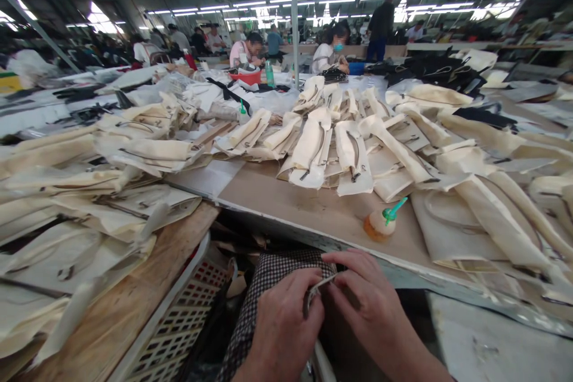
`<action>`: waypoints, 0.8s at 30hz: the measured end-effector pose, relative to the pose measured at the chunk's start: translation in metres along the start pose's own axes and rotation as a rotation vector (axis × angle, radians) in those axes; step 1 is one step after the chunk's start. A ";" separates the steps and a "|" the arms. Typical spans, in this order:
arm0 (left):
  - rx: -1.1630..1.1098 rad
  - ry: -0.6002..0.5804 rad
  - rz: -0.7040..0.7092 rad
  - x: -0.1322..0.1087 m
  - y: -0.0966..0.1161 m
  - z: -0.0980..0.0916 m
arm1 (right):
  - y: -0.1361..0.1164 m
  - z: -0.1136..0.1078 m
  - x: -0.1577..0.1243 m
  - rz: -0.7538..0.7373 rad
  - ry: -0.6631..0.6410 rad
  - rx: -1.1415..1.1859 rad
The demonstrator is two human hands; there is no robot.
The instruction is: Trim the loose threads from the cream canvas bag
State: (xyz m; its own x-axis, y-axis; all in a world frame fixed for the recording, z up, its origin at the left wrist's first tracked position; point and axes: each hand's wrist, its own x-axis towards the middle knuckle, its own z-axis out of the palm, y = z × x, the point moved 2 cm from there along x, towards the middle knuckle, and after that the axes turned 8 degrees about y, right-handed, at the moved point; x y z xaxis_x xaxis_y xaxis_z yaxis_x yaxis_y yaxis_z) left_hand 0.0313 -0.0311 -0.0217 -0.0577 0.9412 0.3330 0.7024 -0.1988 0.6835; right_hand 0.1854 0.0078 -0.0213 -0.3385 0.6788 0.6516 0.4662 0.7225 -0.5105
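My left hand [286, 316] is closed, its thumb and fingers pinching a thin pale strip [323, 282] at the bottom middle of the view. From the other side my right hand [369, 295] grips the same strip between thumb and fingers, with its index finger stretched over the top. The strip seems to curve down below my left thumb, where my hands hide most of it. Both hands are above a black-and-white checked cloth [268, 274], just in front of the table edge. Beyond my right hand stands a small round bottle [376, 228] with a green nozzle.
Cream fabric pieces with zippers [311, 146] lie in rows across the brown table [268, 191]. More pieces [58, 256] are piled on the wooden board [179, 256] at left. A white plastic basket [179, 322] stands beside the checked cloth. Several people work farther back.
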 end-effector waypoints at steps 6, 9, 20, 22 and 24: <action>-0.019 0.018 -0.045 -0.001 0.000 -0.003 | 0.001 -0.006 0.001 0.123 -0.143 0.171; -0.030 0.022 -0.058 -0.002 0.000 -0.002 | 0.001 -0.008 -0.001 0.153 -0.188 0.213; -0.225 -0.181 -0.171 0.006 0.007 -0.014 | -0.005 -0.007 -0.003 0.078 -0.167 0.206; -0.290 -0.305 -0.217 0.017 0.012 -0.025 | -0.006 -0.008 -0.003 0.035 -0.120 0.151; -0.307 -0.410 -0.220 0.030 0.018 -0.034 | -0.007 -0.011 -0.001 0.008 -0.060 0.094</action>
State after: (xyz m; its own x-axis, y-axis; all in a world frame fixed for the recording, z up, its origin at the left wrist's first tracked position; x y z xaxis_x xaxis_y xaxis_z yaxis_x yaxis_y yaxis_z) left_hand 0.0185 -0.0154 0.0230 0.1443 0.9865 -0.0772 0.4624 0.0018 0.8867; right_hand 0.1916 0.0009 -0.0126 -0.3849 0.6893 0.6138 0.3913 0.7242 -0.5678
